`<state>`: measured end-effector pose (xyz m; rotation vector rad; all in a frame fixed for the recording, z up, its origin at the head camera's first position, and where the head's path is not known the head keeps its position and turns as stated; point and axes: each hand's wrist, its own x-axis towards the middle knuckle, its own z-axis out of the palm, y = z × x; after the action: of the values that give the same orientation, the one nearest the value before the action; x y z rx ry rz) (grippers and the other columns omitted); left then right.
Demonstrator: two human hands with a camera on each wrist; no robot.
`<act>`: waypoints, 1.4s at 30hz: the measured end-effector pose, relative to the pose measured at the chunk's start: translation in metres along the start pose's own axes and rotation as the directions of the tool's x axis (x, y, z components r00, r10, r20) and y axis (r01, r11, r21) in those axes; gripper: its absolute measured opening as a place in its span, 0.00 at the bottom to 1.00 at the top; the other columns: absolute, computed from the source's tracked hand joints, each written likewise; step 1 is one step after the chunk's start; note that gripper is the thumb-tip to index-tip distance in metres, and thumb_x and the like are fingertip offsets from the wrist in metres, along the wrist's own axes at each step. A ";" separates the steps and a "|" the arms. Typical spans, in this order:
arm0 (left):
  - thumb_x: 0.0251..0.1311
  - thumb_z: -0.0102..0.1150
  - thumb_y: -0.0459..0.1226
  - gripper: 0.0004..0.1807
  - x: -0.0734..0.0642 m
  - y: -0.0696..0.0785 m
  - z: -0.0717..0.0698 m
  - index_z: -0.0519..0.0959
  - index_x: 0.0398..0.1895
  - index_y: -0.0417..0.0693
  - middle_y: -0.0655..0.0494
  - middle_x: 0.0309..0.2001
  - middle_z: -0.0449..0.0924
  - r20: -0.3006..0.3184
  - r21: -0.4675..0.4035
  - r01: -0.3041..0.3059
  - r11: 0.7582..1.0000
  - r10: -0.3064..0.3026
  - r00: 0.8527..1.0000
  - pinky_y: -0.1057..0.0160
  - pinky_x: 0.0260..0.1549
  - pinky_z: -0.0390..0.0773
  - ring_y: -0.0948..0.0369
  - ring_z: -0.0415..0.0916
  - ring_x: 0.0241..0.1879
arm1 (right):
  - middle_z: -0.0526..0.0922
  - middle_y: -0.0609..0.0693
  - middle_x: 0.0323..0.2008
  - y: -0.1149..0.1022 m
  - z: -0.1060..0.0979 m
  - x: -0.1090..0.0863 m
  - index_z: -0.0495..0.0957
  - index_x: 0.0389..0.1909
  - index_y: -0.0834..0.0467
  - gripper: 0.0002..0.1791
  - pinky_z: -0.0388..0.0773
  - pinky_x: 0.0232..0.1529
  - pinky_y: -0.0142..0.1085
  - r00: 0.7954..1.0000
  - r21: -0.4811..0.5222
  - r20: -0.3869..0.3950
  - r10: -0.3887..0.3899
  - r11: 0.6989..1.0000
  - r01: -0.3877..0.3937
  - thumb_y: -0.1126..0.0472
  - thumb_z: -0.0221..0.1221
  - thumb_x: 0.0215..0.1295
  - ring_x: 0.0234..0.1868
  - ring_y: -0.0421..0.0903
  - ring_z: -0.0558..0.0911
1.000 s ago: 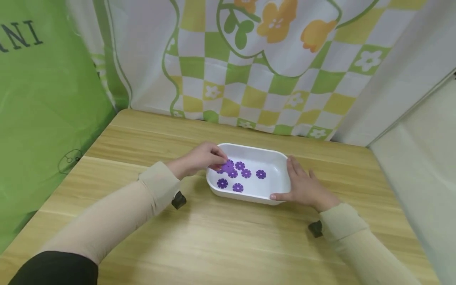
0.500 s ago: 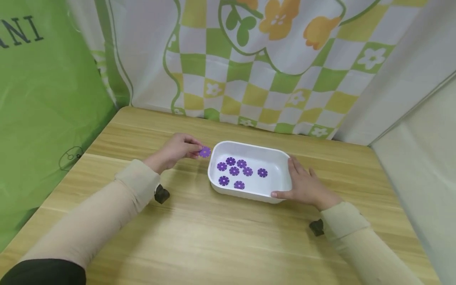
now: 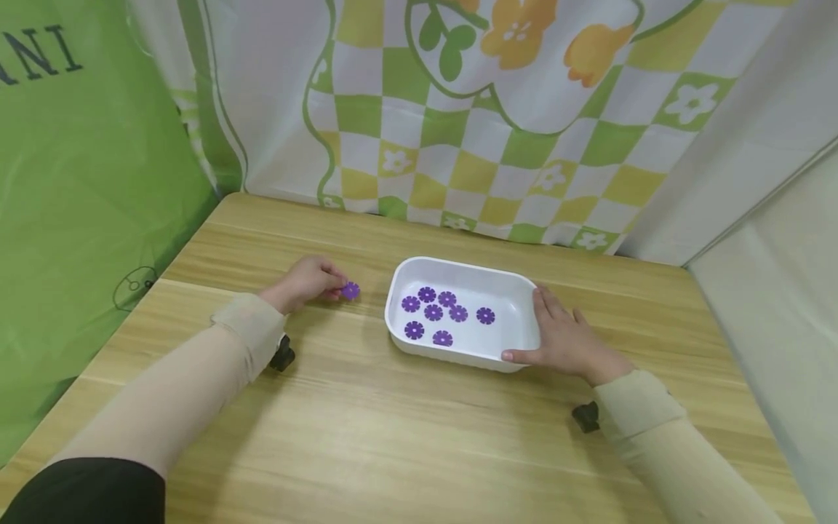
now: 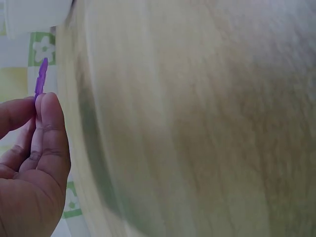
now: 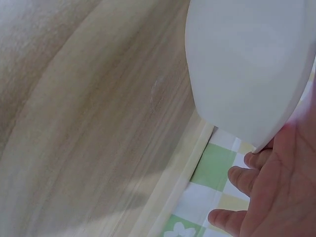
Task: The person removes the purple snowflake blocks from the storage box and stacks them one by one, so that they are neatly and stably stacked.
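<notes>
My left hand [image 3: 308, 282] pinches a purple snowflake disc [image 3: 350, 290] between thumb and fingertips, low over the table left of the white plastic box. In the left wrist view the disc [image 4: 41, 78] shows edge-on, standing up from the fingertips. Several more purple snowflake discs [image 3: 433, 312] lie spread on the floor of the white box [image 3: 507, 338], mostly toward its left half. My right hand [image 3: 566, 338] holds the box by its right end, thumb over the near rim and fingers along the outer side. In the right wrist view the fingertips [image 5: 242, 178] show beside the box wall [image 5: 247, 59].
The wooden table [image 3: 393, 444] runs up to a checked curtain [image 3: 458, 145] with flowers at its back edge. Green fabric [image 3: 85, 182] hangs at the left, and a pale wall [image 3: 772, 291] stands at the right. Each wrist carries a small black camera [image 3: 283, 354].
My left hand has carried the purple snowflake disc out of the white box, leftward over the rim, then down close to the table. The right hand stays at the box's right end.
</notes>
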<state>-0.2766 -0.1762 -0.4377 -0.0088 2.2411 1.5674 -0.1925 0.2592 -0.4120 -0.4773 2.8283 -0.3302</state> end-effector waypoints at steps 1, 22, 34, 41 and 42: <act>0.73 0.52 0.25 0.11 0.000 -0.001 0.001 0.74 0.53 0.22 0.41 0.44 0.81 0.001 0.003 -0.001 1.000 0.001 1.000 0.70 0.38 0.84 0.63 0.80 0.32 | 0.38 0.74 0.79 0.000 0.000 0.000 0.39 0.76 0.79 0.73 0.44 0.70 0.73 1.000 0.000 0.001 0.000 1.000 0.000 0.26 0.64 0.58 0.77 0.73 0.47; 0.72 0.53 0.24 0.11 0.008 -0.002 0.010 0.77 0.51 0.22 0.43 0.40 0.82 0.011 0.070 0.020 0.997 -0.021 1.000 0.68 0.36 0.85 0.63 0.80 0.31 | 0.38 0.74 0.78 -0.002 -0.001 -0.002 0.38 0.76 0.79 0.72 0.45 0.70 0.73 1.000 -0.001 -0.004 0.003 1.000 -0.003 0.27 0.65 0.59 0.77 0.73 0.48; 0.69 0.53 0.23 0.10 0.006 -0.001 0.007 0.76 0.49 0.22 0.41 0.40 0.80 0.032 0.146 -0.009 0.989 0.004 0.999 0.68 0.34 0.85 0.61 0.79 0.30 | 0.37 0.74 0.78 -0.002 0.000 -0.001 0.37 0.76 0.78 0.73 0.44 0.70 0.74 1.000 -0.001 -0.005 0.000 1.000 0.000 0.27 0.65 0.58 0.77 0.73 0.47; 0.70 0.53 0.25 0.11 0.005 0.002 0.006 0.76 0.50 0.23 0.42 0.40 0.80 0.056 0.220 -0.001 0.975 -0.011 0.998 0.68 0.34 0.85 0.61 0.77 0.32 | 0.38 0.75 0.78 -0.002 0.000 -0.001 0.38 0.76 0.79 0.72 0.44 0.70 0.74 1.000 0.003 0.001 0.005 1.000 -0.005 0.28 0.65 0.59 0.77 0.73 0.47; 0.71 0.53 0.25 0.11 0.006 0.002 0.006 0.76 0.50 0.23 0.42 0.39 0.80 0.057 0.234 -0.002 0.972 -0.011 0.998 0.68 0.34 0.85 0.61 0.77 0.32 | 0.38 0.75 0.78 -0.001 0.000 -0.001 0.38 0.76 0.79 0.72 0.45 0.70 0.74 1.000 0.003 0.001 0.006 1.000 -0.006 0.28 0.65 0.59 0.77 0.73 0.47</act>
<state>-0.2803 -0.1689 -0.4391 0.0966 2.3636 1.2753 -0.1914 0.2580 -0.4116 -0.4682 2.8272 -0.3322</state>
